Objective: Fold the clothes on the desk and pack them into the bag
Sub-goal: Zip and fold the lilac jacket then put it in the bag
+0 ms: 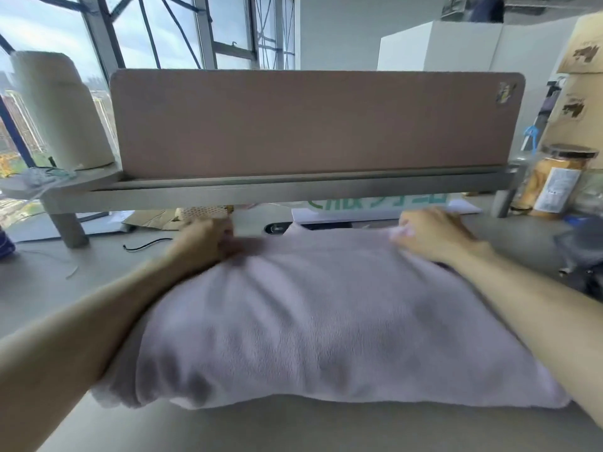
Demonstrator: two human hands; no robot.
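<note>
A pale lilac fleece garment (326, 321) lies spread across the grey desk (49, 288) in front of me, bunched and thick. My left hand (204, 243) grips its far left edge with curled fingers. My right hand (434, 233) pinches the far right corner, a bit of cloth showing between the fingers. Both forearms reach over the garment's sides. A dark bag-like thing (584, 252) sits at the right edge, blurred.
A pink divider panel (313, 122) on a grey shelf stands right behind the garment. A beige roll (58, 112) is on the shelf's left end, a jar of snacks (551, 181) at the right. A black cable (146, 244) lies on the desk at left.
</note>
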